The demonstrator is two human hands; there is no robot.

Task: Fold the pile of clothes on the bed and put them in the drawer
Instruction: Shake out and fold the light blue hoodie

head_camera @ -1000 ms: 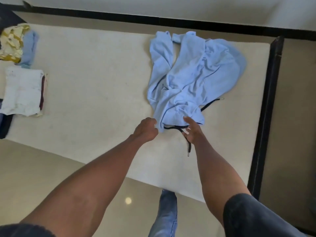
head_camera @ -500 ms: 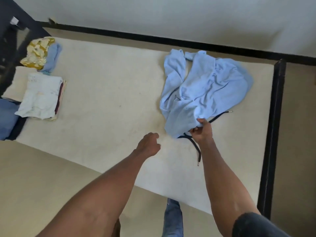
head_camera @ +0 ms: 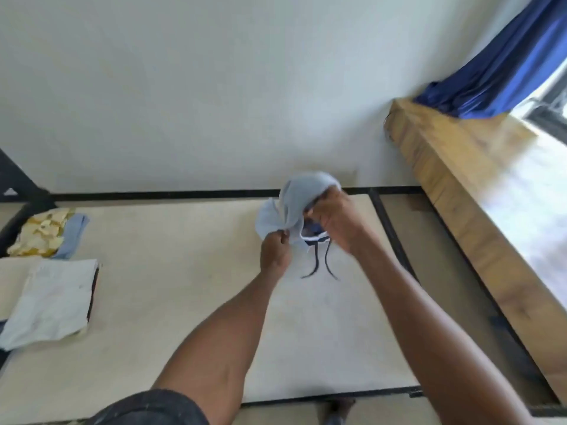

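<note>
A light blue garment (head_camera: 294,204) with dark drawstrings (head_camera: 319,265) is lifted off the cream bed (head_camera: 184,286) and bunched in the air. My left hand (head_camera: 275,250) pinches its lower left edge. My right hand (head_camera: 334,222) grips the garment at the waistband, where the two strings hang down. Most of the cloth is crumpled above and between my hands, blurred by motion. Folded clothes lie at the bed's left side: a white folded piece (head_camera: 52,302) on a stack, and a yellow patterned piece (head_camera: 43,231) over a pale blue one (head_camera: 75,234).
A black bed frame (head_camera: 395,240) runs along the right and far edges. To the right stands a wooden ledge (head_camera: 466,185) under a window with a blue curtain (head_camera: 503,65). A white wall rises behind the bed. No drawer shows.
The blue garment lay spread on the bed with only my right hand on it; now both hands hold it up bunched. The view has tilted upward.
</note>
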